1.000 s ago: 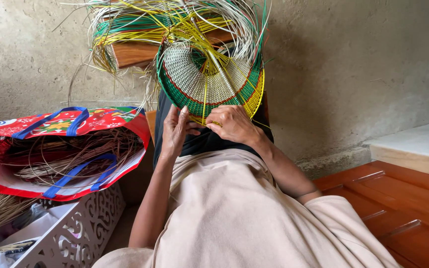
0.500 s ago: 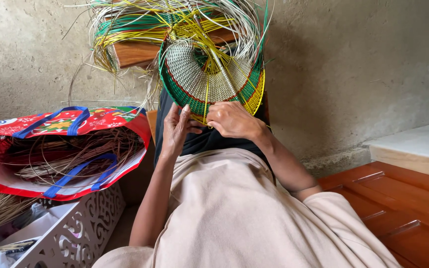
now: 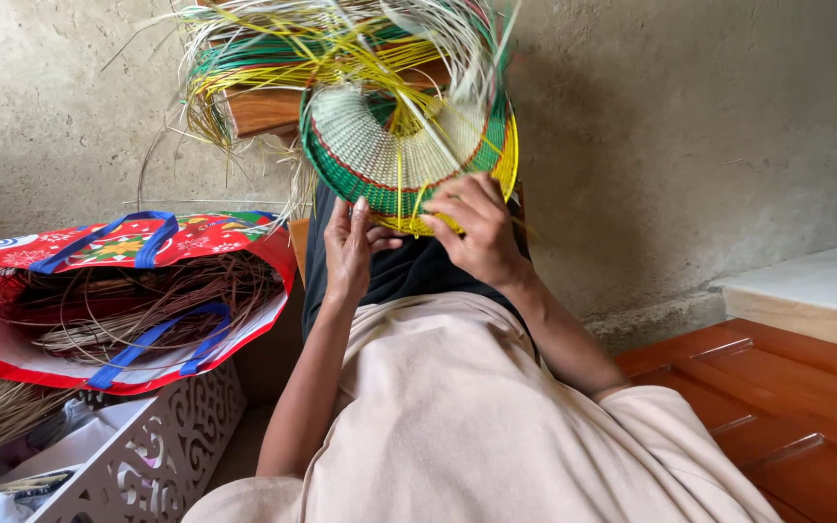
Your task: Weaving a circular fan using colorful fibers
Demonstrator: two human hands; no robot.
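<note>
Here, round woven basket base (image 3: pixel 380 145), cream centre, green and yellow rim.

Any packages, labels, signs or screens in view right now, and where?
Printed shopping bag: left of the person, resting on a white cut-out box; red with multicoloured print, blue strap handles, open top full of brown strands.
No signs or screens in view.
</note>
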